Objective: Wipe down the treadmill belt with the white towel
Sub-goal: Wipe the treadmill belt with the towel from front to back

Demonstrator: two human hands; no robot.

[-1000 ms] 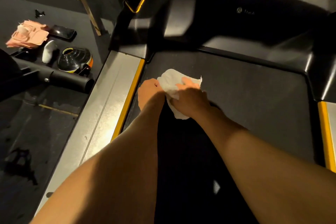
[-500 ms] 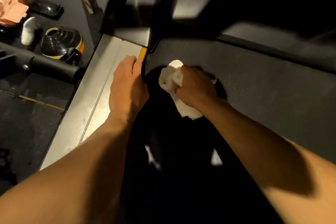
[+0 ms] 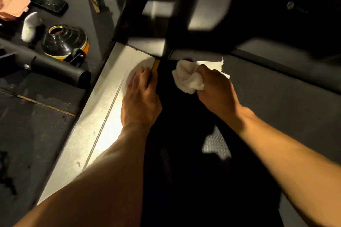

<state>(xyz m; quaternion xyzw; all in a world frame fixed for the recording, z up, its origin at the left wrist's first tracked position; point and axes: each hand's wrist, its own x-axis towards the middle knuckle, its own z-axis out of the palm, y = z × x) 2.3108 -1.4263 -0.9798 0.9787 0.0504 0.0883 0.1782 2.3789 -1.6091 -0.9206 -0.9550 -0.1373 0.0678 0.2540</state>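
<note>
On treadmill belt, right hand gripping white towel.

On the dark floor, far left: black phone beside a pink stack; white roll near stacked black cones; black tube just below.
</note>
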